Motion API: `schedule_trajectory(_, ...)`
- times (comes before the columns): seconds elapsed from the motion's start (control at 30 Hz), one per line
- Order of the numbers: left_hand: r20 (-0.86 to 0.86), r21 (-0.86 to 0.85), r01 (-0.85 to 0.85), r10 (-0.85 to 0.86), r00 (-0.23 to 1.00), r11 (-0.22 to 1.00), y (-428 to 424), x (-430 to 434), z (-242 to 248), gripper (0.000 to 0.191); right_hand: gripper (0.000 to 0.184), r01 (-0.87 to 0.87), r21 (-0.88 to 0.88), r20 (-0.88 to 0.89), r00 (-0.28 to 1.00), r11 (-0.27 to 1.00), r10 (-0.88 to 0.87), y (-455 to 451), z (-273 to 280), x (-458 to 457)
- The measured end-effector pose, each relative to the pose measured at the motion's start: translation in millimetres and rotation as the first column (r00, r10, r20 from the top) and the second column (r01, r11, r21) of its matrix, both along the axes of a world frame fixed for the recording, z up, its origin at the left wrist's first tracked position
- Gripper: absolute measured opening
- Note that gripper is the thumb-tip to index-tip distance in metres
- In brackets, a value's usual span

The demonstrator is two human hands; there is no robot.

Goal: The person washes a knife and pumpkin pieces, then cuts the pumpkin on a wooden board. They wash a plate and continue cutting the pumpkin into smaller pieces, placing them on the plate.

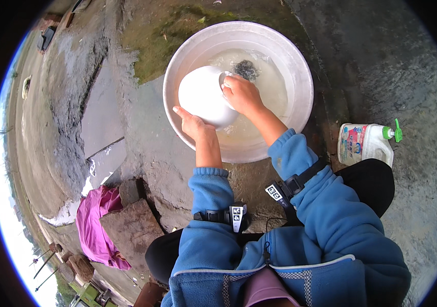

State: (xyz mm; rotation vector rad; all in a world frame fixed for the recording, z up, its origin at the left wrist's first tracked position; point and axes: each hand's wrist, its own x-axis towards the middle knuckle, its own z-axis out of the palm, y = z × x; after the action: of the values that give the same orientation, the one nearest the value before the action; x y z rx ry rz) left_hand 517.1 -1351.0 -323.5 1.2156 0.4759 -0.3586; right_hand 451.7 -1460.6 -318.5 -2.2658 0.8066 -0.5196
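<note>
A large round metal basin (295, 50) holds shallow cloudy water. Over that water a smooth white bowl (200, 90) is tilted, its rounded outside facing up. My left hand (197, 124) grips the lower edge of the bowl, thumb pointing out to the left. With bent fingers, my right hand (243, 94) holds the bowl at its raised foot ring; whether something small lies under those fingers cannot be seen. Just beyond the right hand, a dark mesh-like lump (246, 70), perhaps a scourer, lies in the basin.
A white pump bottle (370, 144) with a green top lies on the wet concrete at right. To the lower left, a magenta cloth (97, 226) drapes beside a stone slab (132, 226). Puddled water (103, 111) covers ground farther left. My knees flank my forearms.
</note>
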Motion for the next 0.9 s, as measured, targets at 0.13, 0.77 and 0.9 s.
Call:
schedule_trajectory(0.13, -0.018, 0.055, -0.025, 0.026, 0.999, 0.998, -0.4, -1.1, -0.4, 0.065, 0.017, 0.037, -0.045, 0.014, 0.999, 0.998, -0.036, -8.3, 3.9, 12.6)
schedule_trajectory(0.77, 0.251, 0.311, -0.042, -0.04, 0.967, 0.95, 1.3, 11.0, 20.8, 0.072, 0.036, -0.007, 0.898, -0.044, 0.993, 0.44, 0.106, -76.5, -28.3, -50.8)
schedule_trajectory(0.9, 0.255, 0.465, 0.015, -0.15, 0.955, 0.885, -1.8, 9.1, 19.1, 0.075, 0.027, -0.356, 0.768, 0.226, 0.929, 0.532, 0.294, -76.9, 42.2, -29.6)
